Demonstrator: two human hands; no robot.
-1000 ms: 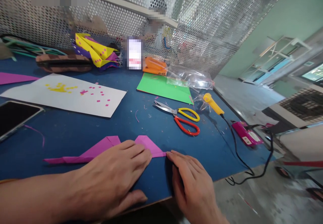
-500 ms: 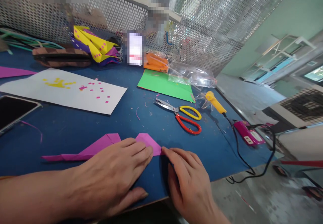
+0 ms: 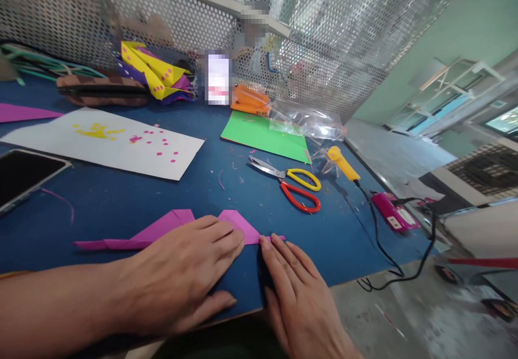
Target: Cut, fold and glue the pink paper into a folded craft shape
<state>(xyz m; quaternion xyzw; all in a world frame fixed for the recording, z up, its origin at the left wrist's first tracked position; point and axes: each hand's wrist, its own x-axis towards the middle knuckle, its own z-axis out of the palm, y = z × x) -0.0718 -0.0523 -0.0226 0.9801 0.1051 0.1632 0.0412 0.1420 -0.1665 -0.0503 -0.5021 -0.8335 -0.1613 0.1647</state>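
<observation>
A folded purple paper (image 3: 239, 223) lies flat near the front edge of the blue table, with a long narrow strip out to the left and a thin tip at the right. Across its middle rests my left hand (image 3: 184, 272), fingers stretched and flat, thumb apart; it hides the centre of the paper. At the paper's right end, the fingertips of my right hand (image 3: 297, 289) press on the narrow strip, its fingers straight. Neither hand grasps anything.
Beyond my hands lie scissors (image 3: 281, 174), green paper (image 3: 265, 135) and a white sheet (image 3: 133, 159) with small paper bits. A phone (image 3: 24, 175) is at left. A yellow glue gun (image 3: 342, 163) and pink power strip (image 3: 393, 213) stand right. Yellow-purple folded paper (image 3: 156, 73) is at the back.
My right hand's fingers have straightened and lie flatter over the right end of the purple paper, whose thin tip now shows beyond them. My left hand stays in place on the paper.
</observation>
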